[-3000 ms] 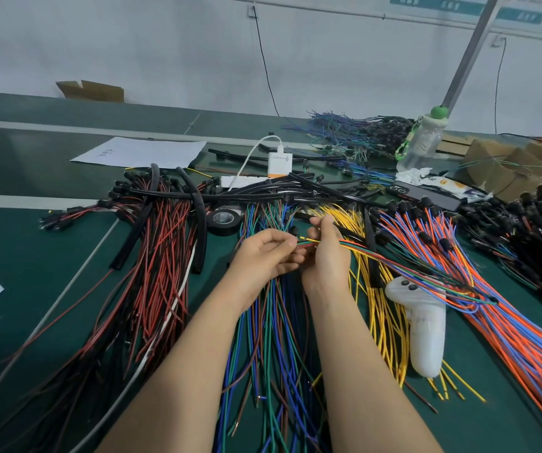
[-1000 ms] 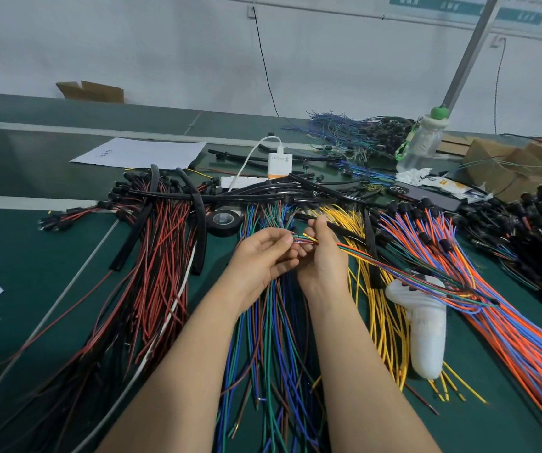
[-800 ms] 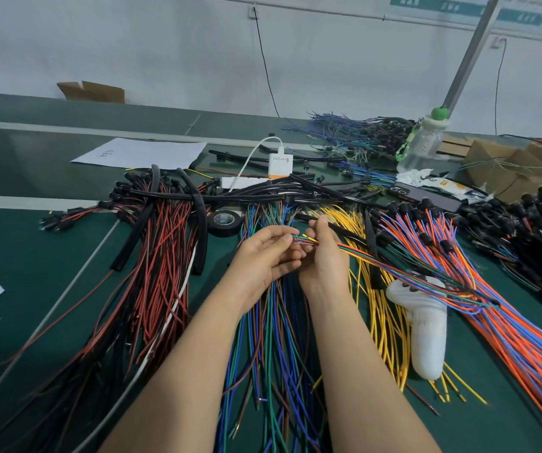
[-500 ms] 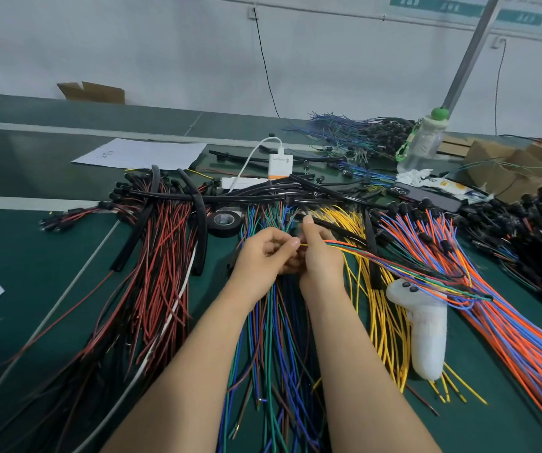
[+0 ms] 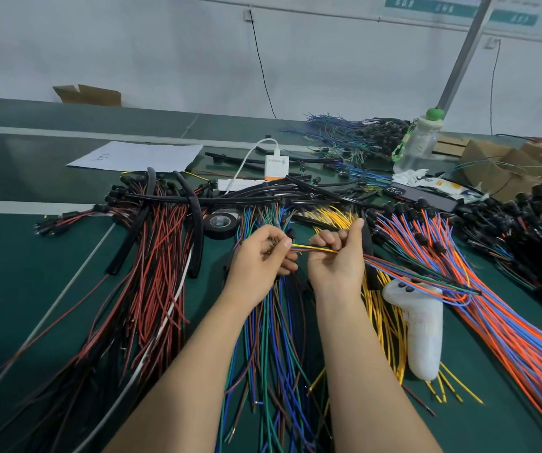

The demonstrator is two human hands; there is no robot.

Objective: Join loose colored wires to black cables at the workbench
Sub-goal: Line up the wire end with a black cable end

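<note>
A thin bundle of colored wires point(image 5: 403, 273), yellow, orange, blue and green, runs from my hands off to the right over the bench. My left hand point(image 5: 263, 256) pinches the bundle's near ends between thumb and fingers. My right hand point(image 5: 338, 256) grips the same bundle a little to the right, thumb raised. A short stretch of yellow and orange wire shows between the two hands. Black cables point(image 5: 256, 199) with connectors lie across the bench behind my hands. Whether a black connector sits inside my left fingers is hidden.
Piles of wires cover the green bench: red and black point(image 5: 152, 273) at left, blue and green point(image 5: 276, 354) under my arms, yellow point(image 5: 384, 322), orange and blue point(image 5: 508, 322) at right. A white controller point(image 5: 423, 335), a black tape roll point(image 5: 220, 222), a charger point(image 5: 276, 166) and a bottle point(image 5: 418, 142) lie around.
My hands have drawn apart along the wire bundle: the right hand slid to the right, and a stretch of yellow and orange wire now shows between them. The bundle lies lower and flatter.
</note>
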